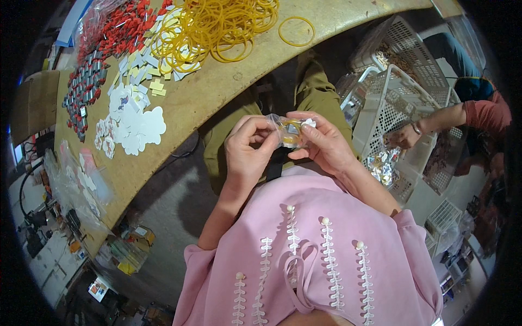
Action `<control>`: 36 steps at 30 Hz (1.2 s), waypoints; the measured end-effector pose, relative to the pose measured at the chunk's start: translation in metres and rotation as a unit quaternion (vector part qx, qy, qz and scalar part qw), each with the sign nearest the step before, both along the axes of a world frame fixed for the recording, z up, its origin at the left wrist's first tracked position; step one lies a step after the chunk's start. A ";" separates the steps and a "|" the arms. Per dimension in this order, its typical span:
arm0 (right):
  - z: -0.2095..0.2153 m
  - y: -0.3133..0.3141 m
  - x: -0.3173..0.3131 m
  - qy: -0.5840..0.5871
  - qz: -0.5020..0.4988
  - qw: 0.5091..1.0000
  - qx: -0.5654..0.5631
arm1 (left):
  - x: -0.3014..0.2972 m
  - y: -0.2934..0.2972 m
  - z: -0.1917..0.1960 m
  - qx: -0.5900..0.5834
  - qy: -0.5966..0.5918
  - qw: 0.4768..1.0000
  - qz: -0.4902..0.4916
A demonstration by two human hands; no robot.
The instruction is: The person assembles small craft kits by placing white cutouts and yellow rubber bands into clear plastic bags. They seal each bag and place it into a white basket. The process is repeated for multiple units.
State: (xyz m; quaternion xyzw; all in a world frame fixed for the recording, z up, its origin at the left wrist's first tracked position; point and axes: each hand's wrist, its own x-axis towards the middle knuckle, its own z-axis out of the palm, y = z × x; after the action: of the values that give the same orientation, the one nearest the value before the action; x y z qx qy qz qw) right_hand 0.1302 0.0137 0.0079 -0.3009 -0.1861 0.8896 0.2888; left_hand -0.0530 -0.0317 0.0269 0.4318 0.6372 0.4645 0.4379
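In front of my lap I hold a small clear plastic bag (292,130) between both hands. A yellow band and something white show through it. My left hand (249,145) pinches its left side with thumb and fingers. My right hand (328,142) grips the other side, its thumb pressed near a small white piece (309,123). On the table beyond lie a heap of yellow rubber bands (220,27) and one separate rubber band (296,31). White cloud-shaped cut-outs (142,127) lie closer to the table's near edge.
Small white and yellow rectangles (155,87), red pieces (122,27) and grey cylindrical pieces (84,89) cover the table (179,117). Plastic bags (76,179) lie at its left. At right, a co-worker's hand (405,137) reaches into a white basket (375,117) holding small packets.
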 end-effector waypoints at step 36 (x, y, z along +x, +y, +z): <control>-0.004 0.006 -0.003 0.133 -0.061 0.969 -0.200 | 0.007 -0.003 0.012 0.091 0.001 0.995 -0.038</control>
State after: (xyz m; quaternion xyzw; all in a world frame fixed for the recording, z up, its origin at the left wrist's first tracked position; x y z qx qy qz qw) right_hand 0.1270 0.0193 0.0035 -0.2428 0.0547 0.9213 0.2987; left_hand -0.0465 -0.0345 0.0393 0.4940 0.5758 0.5030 0.4139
